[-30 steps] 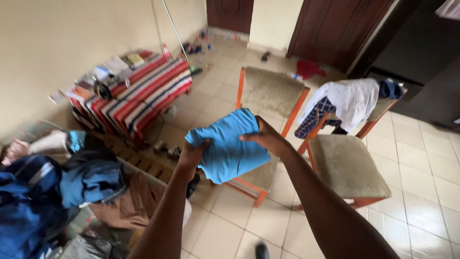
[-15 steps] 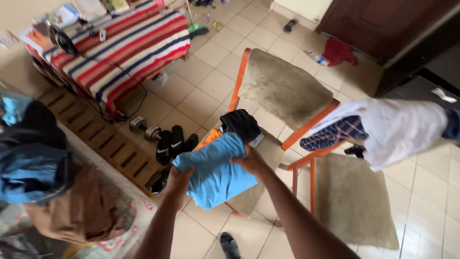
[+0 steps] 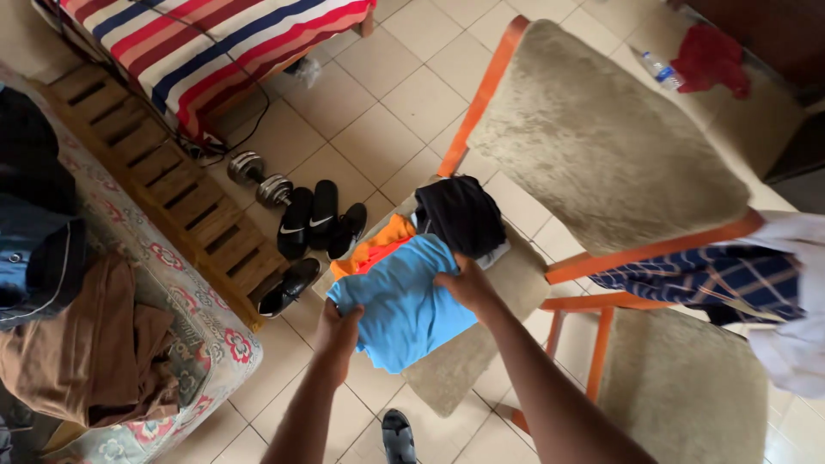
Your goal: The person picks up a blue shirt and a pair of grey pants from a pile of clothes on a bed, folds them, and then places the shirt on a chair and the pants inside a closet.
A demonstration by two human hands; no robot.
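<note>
blue folded shirt (image 3: 400,305) | gripped between both hands (image 3: 339,328) | over chair seat (image 3: 464,365)

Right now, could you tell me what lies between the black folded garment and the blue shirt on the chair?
In the head view, an orange garment lies between the black garment and blue shirt.

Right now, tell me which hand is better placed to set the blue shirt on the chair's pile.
Right, probably. The right hand grips the blue shirt at its far edge, beside the black garment and orange cloth; the left hand holds the near corner.
</note>
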